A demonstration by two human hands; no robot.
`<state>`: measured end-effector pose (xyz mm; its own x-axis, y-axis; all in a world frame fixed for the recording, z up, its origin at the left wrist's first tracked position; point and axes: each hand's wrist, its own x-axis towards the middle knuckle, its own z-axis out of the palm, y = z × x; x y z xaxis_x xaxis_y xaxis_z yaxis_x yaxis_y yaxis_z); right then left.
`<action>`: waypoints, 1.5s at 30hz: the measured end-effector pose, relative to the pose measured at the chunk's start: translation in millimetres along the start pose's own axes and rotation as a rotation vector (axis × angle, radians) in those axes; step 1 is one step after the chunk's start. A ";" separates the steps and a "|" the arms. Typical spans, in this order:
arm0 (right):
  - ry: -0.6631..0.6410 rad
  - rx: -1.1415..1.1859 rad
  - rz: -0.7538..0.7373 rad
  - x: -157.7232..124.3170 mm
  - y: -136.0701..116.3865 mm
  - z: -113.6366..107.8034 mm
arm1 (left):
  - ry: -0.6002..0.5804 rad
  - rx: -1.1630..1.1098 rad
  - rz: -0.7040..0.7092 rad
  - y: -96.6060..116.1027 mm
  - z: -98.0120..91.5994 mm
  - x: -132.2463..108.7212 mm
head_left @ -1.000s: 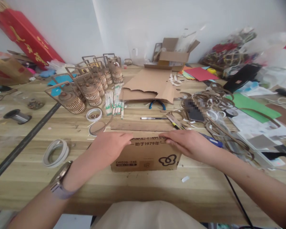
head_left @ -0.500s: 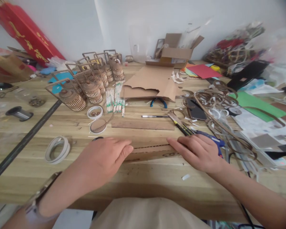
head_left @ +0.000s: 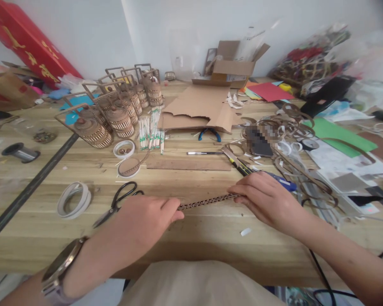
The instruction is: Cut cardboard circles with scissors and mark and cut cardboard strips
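Observation:
A strip of corrugated cardboard point(head_left: 207, 202) spans the gap between my two hands, its wavy cut edge turned up towards me. My left hand point(head_left: 153, 216) is closed on the strip's left end, thumb along the near side. At the other end, my right hand point(head_left: 264, 199) pinches it with bent fingers. Black-handled scissors point(head_left: 116, 202) lie just beyond my left wrist, partly covered by that hand. Past the strip, a flat length of brown cardboard point(head_left: 188, 164) rests on the table. A yellow-and-black cutter point(head_left: 238, 163) and a blue glue gun point(head_left: 282, 182) lie near my right hand.
Several small woven lidded baskets point(head_left: 121, 118) with tall handles stand at the back left. White tape rolls point(head_left: 74, 199) lie at left. A torn cardboard sheet point(head_left: 198, 104) and an open box point(head_left: 232, 68) sit behind. Curled brown strips point(head_left: 293, 123) clutter the right.
Both hands have turned the cardboard strip, so its broad printed face no longer shows and its corrugated edge faces me. My left hand has shifted, uncovering more of the scissors.

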<state>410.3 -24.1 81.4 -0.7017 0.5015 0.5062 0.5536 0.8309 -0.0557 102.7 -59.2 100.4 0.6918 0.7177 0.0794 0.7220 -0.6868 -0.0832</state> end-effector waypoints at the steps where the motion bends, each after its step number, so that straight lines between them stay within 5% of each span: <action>1: 0.005 0.000 0.006 2.0 -0.4 -3.4 | 0.067 0.028 0.041 -1.8 -1.4 0.5; 4: 0.077 -0.054 0.025 1.1 1.0 -0.7 | 0.282 0.178 0.167 -9.6 0.0 4.2; 7: 0.119 -0.151 -0.015 -8.6 4.8 22.1 | 0.374 0.305 0.271 -20.1 16.6 8.3; 13: 0.067 -0.195 -0.033 -29.7 1.4 78.6 | 0.344 0.288 0.334 -29.7 84.1 5.0; 18: -0.096 0.024 0.100 -41.6 2.7 88.9 | 0.274 0.193 0.317 -23.2 121.3 -3.4; 26: -0.280 -0.412 0.839 -66.1 58.4 59.4 | 0.147 0.081 0.344 -24.9 129.0 -7.1; 33: -0.363 -0.346 0.890 -63.0 76.0 61.4 | 0.082 -0.058 0.330 -28.5 133.4 -5.8; 45: -0.380 -0.172 0.921 -66.3 47.7 55.6 | 0.078 -0.020 0.337 -29.4 133.7 -6.8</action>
<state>458.3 -4.3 -2.6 -0.0485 0.9986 0.0196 0.9879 0.0509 -0.1467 76.0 -28.5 -30.6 0.8892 0.4396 0.1267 0.4522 -0.8864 -0.0987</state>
